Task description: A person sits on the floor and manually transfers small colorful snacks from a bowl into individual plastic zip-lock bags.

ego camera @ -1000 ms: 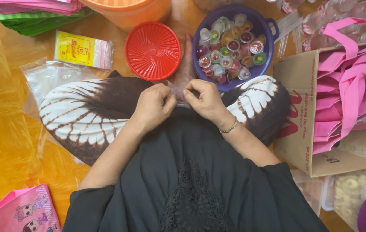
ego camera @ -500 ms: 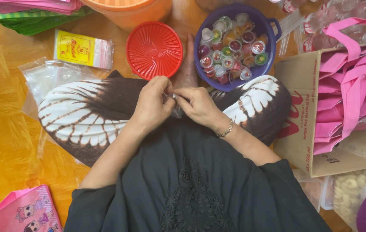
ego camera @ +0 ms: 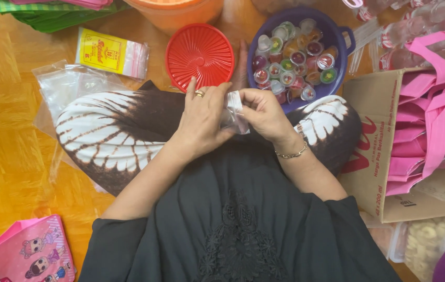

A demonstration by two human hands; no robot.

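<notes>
Both forearms come up from the black top and meet over the lap, above the brown and white patterned cloth (ego camera: 113, 136) that covers the knees. The left hand (ego camera: 201, 122) lies palm down with a ring on 1 finger, its fingers curled together and pinched on the left edge of a small clear plastic bag (ego camera: 234, 115); the index finger sticks up a little. The right hand (ego camera: 265, 112), with a thin bracelet at the wrist, closes its thumb and fingers on the bag's right side, so the bag hangs between the 2 hands, just in front of the containers. What the bag holds cannot be told. Just beyond the hands a purple bowl (ego camera: 343, 39) with side handles is full of small jelly cups with coloured centres. To its left a red ribbed lid (ego camera: 200, 55) lies flat on the wooden floor, and an orange tub (ego camera: 173, 11) stands behind it. Further left lie a yellow packet (ego camera: 108, 52) and a heap of clear plastic bags (ego camera: 68, 86). At the right an open cardboard box (ego camera: 374, 151) holds pink cloth bags (ego camera: 431, 109), and near its lower corner a clear tub of pale snacks (ego camera: 431, 240) stands.
</notes>
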